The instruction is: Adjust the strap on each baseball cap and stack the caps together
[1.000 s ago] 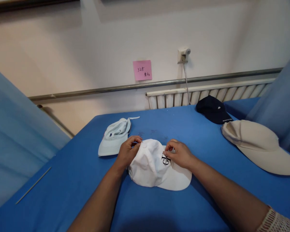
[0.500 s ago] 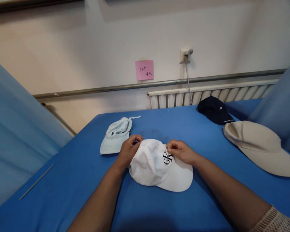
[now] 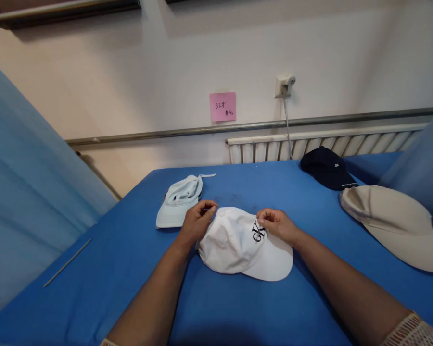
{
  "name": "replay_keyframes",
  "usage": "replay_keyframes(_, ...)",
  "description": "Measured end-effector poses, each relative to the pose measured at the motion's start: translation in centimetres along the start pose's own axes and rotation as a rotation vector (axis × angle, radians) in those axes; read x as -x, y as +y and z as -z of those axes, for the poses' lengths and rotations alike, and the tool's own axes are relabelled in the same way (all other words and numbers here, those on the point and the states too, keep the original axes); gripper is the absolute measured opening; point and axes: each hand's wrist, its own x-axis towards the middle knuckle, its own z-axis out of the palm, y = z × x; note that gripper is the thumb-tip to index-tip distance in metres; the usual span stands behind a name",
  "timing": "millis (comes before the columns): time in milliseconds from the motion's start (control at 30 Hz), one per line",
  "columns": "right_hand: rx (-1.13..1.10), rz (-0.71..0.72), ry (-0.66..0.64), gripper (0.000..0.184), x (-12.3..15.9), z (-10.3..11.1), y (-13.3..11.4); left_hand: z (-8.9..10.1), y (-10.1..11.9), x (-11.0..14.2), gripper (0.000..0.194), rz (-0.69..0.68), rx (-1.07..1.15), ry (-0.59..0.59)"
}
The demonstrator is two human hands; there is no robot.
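Note:
A white baseball cap (image 3: 231, 245) with black "CK" lettering lies crown up on the blue-covered surface, its brim pointing right. My left hand (image 3: 198, 221) is at the cap's back edge, thumb and fingers bent closely against it; the exact grip is partly hidden. Thumb and fingertips of my right hand (image 3: 279, 225) pinch the front of the crown, just above the brim by the lettering. Just beyond my left hand rests a pale blue cap (image 3: 178, 202), its strap sticking out behind.
On the right, a navy cap (image 3: 326, 168) and a large beige cap (image 3: 393, 211) lie close together. A thin stick (image 3: 68, 263) lies at the left. Blue curtains (image 3: 29, 192) flank the blue sheet (image 3: 209, 312). Behind are a radiator (image 3: 260, 151) and a metal rail (image 3: 187, 131).
The view has shifted slightly, so everything sits a little further right. The white cap's crown looks smoother and rounder. Both hands stay at the cap's same sides.

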Motion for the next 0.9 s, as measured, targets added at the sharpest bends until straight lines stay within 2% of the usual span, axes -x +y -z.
replay_keyframes(100,0.034,0.019,0.028,0.028,-0.2,0.0,0.6,0.7,1.5,0.5,0.029,-0.056,0.008,-0.058)
replay_keyframes(200,0.071,0.036,0.036,0.025,-0.2,-0.1,0.8,1.0,3.4,1.1,0.035,-0.122,-0.119,-0.172)
replay_keyframes(300,0.089,0.039,0.024,0.024,-0.2,-0.1,0.7,0.8,4.5,1.5,0.024,-0.151,-0.211,-0.207)
replay_keyframes(500,0.060,0.033,0.007,0.023,-0.2,0.0,0.9,0.7,4.9,1.7,0.016,-0.179,-0.237,-0.179)
replay_keyframes(600,0.060,0.040,0.009,0.023,-0.2,0.0,0.9,1.2,5.2,1.6,0.019,-0.213,-0.289,-0.190)
replay_keyframes(800,0.049,0.029,0.009,0.024,-0.4,-0.1,1.0,2.0,6.6,0.9,0.022,-0.257,-0.451,-0.393)
replay_keyframes(900,0.043,0.026,0.016,0.022,-0.4,-0.1,1.1,2.2,7.1,0.3,0.025,-0.279,-0.533,-0.445)
